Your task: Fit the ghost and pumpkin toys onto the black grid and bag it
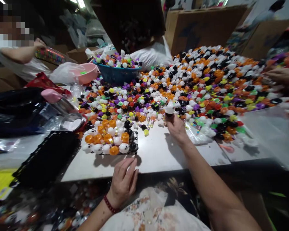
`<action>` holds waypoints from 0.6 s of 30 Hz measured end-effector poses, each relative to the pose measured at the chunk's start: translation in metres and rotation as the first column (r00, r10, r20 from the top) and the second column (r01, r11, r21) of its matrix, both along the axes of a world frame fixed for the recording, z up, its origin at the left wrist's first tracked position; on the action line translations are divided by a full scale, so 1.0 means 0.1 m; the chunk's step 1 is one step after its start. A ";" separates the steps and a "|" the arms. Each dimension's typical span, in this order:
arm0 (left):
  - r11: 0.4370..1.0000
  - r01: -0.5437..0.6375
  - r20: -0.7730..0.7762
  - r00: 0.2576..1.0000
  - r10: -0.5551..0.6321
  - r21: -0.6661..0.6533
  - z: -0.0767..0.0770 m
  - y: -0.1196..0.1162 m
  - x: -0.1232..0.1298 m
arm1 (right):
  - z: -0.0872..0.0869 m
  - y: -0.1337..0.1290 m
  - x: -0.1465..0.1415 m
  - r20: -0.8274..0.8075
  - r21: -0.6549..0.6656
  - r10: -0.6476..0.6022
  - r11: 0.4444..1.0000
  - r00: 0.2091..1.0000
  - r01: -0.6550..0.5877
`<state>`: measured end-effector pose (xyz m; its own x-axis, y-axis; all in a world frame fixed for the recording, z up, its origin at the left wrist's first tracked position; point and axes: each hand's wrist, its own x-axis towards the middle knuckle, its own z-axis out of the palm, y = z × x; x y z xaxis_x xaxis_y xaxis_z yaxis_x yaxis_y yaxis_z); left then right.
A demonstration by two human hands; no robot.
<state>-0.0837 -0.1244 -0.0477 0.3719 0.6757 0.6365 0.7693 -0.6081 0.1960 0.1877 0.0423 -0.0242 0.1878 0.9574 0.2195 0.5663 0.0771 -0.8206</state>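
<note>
My left hand (124,179) rests at the table's front edge, its fingers loosely stretched with nothing in them. Just beyond its fingertips is a black mesh tray (135,136) packed with rows of small white, orange and black Halloween figures. Farther forward, my right hand (177,129) is closed on a small white figure (169,108), with something black beneath it at the fingertips. A heap of loose figures (197,80) in orange, white, black, purple and yellow starts right beyond that hand. Its fingers partly hide what it grips.
Left of the tray lies a stack of black mesh trays (50,157), with a pink-handled metal scoop (60,101) behind. A blue basket (115,73) and a pink basin (88,73) stand at the back. Another person's hand (283,77) reaches in at right; someone works at left.
</note>
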 end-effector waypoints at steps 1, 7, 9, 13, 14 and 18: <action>1.000 0.005 -0.015 1.000 -0.005 0.011 0.14 0.02 0.01 | -0.04 -0.08 -0.18 -0.153 -0.066 0.098 0.992 0.983 -0.109; 0.998 -0.012 -0.226 0.974 -0.003 -0.064 0.59 0.45 0.08 | -0.41 -0.36 -1.07 -0.478 -0.144 0.380 0.856 0.792 -0.497; 0.998 0.003 -0.242 0.970 -0.018 -0.063 0.58 0.55 0.07 | -0.47 -0.35 -1.16 -0.379 -0.151 0.418 0.852 0.826 -0.501; 0.999 0.001 -0.232 0.973 -0.013 -0.053 0.53 0.58 0.03 | -0.45 -0.31 -1.16 -0.278 -0.136 0.511 0.818 0.813 -0.560; 0.999 -0.001 -0.230 0.973 -0.010 -0.049 0.52 0.57 0.03 | -0.44 -0.30 -1.15 -0.257 -0.128 0.542 0.802 0.800 -0.584; 0.999 -0.013 -0.220 0.976 0.007 -0.029 0.53 0.54 0.03 | -0.41 -0.28 -1.11 -0.123 -0.129 0.619 0.765 0.775 -0.631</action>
